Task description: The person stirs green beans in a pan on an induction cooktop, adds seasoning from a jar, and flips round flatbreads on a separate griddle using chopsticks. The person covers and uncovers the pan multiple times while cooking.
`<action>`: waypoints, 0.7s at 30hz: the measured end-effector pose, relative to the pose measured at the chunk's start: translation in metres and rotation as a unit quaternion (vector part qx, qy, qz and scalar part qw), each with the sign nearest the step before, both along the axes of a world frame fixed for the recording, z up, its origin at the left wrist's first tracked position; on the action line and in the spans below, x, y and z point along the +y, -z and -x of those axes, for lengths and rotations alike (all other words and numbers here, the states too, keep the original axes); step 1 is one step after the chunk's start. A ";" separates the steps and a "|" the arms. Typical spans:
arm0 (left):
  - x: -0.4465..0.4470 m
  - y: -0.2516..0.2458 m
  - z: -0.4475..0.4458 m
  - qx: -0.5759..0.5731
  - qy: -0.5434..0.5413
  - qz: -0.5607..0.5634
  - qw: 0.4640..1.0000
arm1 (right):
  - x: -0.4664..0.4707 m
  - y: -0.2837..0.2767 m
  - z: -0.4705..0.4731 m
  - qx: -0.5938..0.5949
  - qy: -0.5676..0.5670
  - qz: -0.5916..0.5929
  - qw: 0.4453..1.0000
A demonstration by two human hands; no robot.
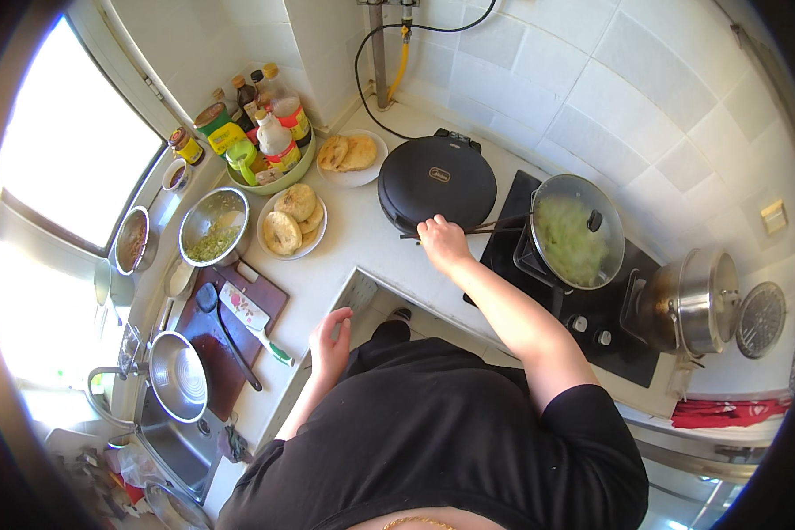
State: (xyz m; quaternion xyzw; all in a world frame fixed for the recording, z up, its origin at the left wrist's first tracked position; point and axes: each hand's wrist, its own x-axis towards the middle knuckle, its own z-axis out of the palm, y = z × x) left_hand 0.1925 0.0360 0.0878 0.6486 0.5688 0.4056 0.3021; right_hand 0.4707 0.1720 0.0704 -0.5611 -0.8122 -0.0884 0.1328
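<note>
My right hand (pixel 444 244) grips a pair of dark chopsticks (pixel 493 227) at the front edge of a black Midea electric griddle (pixel 437 192). The griddle's lid is down; whether my fingers also touch its handle, I cannot tell. The chopsticks' far ends point right, towards a pan with a glass lid (pixel 578 232), and green food shows blurrily through the glass. Over the counter's front edge hangs my left hand (pixel 331 343), holding nothing, its fingers slightly apart. Two plates of browned flatbreads (pixel 295 220) (pixel 352 154) stand left of the griddle.
On a brown cutting board (pixel 202 331) lie a flower-patterned cleaver (pixel 244 306) and a black ladle (pixel 222 324). Behind it is a steel bowl of green filling (pixel 215 228). Bottles crowd a green basin (pixel 285 182). A steel pot (pixel 705 305) stands right on the black gas hob (pixel 596 364).
</note>
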 end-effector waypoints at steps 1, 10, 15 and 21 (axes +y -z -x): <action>-0.004 0.000 0.000 -0.004 0.001 0.008 1.000 | -0.004 -0.008 0.003 0.029 -0.023 -0.029 0.999; -0.032 -0.054 -0.030 -0.559 0.165 0.408 0.702 | -0.131 -0.102 0.057 0.214 -0.417 -0.049 0.882; -0.038 -0.077 -0.051 -0.546 0.218 0.465 0.661 | -0.190 -0.105 0.069 0.272 -0.320 -0.097 0.902; -0.019 -0.063 -0.057 -0.589 0.101 0.393 0.699 | -0.210 -0.094 0.062 0.313 -0.138 0.032 0.939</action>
